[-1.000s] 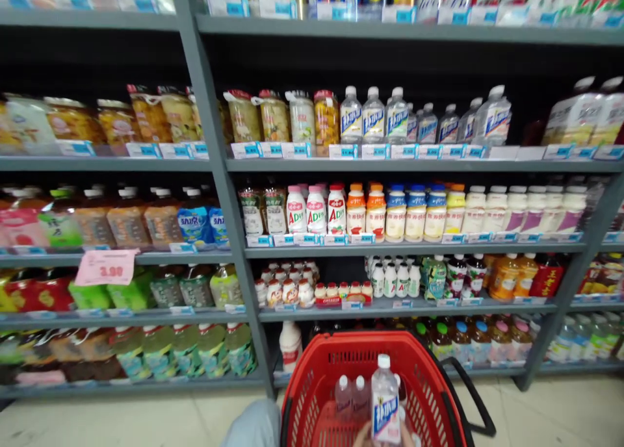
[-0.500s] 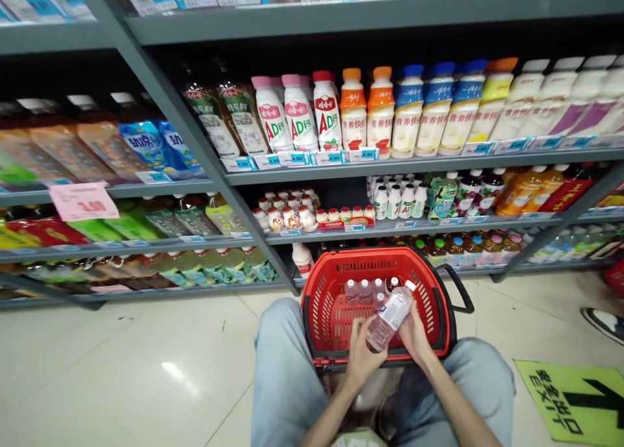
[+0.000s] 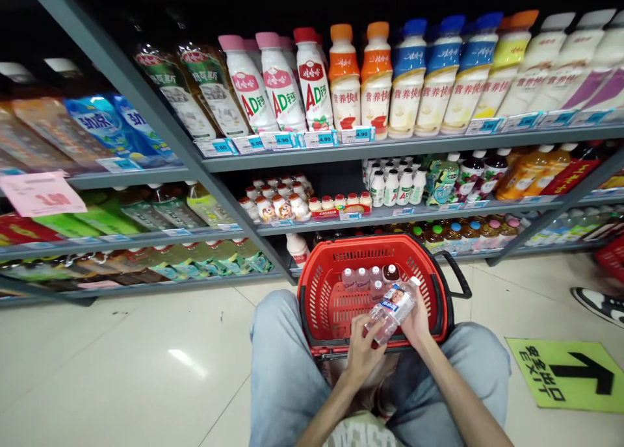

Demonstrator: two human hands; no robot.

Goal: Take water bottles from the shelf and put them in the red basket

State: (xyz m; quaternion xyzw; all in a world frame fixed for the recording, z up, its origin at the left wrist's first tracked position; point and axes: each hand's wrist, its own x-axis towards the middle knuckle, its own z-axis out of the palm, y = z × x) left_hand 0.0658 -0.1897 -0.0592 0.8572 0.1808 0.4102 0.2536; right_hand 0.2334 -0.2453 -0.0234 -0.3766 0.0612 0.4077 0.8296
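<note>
Both your hands are clenched on 1 clear water bottle [image 3: 392,307]: left hand [image 3: 363,351] at its base, right hand [image 3: 418,314] near the cap. Since a moment ago it has tilted flatter over the red basket [image 3: 316,297], just above 4 bottles [image 3: 368,279] standing inside. Stocked shelves [image 3: 390,149] lie beyond.

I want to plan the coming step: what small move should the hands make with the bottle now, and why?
Probably lower the bottle into the basket: both hands, left hand and right hand, hold it tilted just above the basket, where other bottles stand.
</note>
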